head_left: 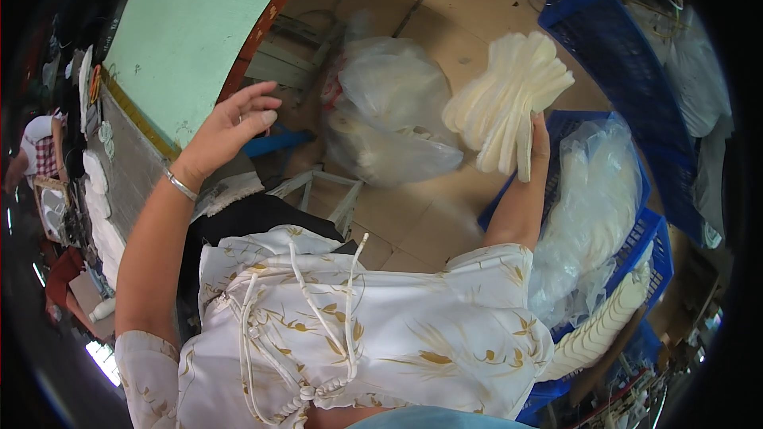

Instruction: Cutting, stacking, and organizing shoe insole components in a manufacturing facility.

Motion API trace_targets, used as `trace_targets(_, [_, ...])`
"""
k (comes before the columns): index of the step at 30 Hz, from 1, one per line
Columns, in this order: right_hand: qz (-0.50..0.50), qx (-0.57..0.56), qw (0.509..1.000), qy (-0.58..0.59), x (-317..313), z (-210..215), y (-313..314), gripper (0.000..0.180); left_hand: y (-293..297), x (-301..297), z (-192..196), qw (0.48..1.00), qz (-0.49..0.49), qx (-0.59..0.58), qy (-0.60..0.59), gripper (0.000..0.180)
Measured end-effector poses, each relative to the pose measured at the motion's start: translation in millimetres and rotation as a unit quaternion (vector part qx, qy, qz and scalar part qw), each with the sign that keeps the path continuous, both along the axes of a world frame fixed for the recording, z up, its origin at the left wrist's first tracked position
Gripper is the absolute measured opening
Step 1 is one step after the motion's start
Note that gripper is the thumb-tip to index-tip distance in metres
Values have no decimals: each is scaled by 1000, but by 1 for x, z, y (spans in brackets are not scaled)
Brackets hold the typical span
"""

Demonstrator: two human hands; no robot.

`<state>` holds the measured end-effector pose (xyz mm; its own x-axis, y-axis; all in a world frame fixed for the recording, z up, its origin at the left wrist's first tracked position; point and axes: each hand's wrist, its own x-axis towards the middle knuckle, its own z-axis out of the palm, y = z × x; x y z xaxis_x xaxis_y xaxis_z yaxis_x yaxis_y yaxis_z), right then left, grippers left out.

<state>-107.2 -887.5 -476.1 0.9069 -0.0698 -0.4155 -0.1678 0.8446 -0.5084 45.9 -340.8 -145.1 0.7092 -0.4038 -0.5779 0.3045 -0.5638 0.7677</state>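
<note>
My right hand (540, 141) is raised at the right, closed on a fanned stack of insoles (510, 99). They are thin, cream-coloured and shaped like soles, and they hide most of the fingers. At the left, my left hand (242, 121) hangs in the air with fingers apart and slightly bent, holding nothing; a silver bracelet circles its wrist. Beneath and between the hands, clear plastic bags (395, 91) with pale contents lie on the floor. Close to my right forearm, a blue crate (658, 242) holds a row of similar insoles (602, 332) packed on edge.
A filled clear bag (592, 202) rests in blue crating on the right. Another blue crate (616, 48) stands tilted farther back. To the left are a grey worktable (143, 179) and a pale green panel (195, 24). One person (46, 143) is at the far left.
</note>
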Motion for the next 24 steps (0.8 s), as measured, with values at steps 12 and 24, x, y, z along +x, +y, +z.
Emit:
trace_targets(12, [38,122,980,154,-95,-101,253,70,9,-30,0,997,14,67,20,61])
trace_targets(24, [194,-145,922,303,-29,-138,277,69,35,-48,-15,995,33,79,46,63])
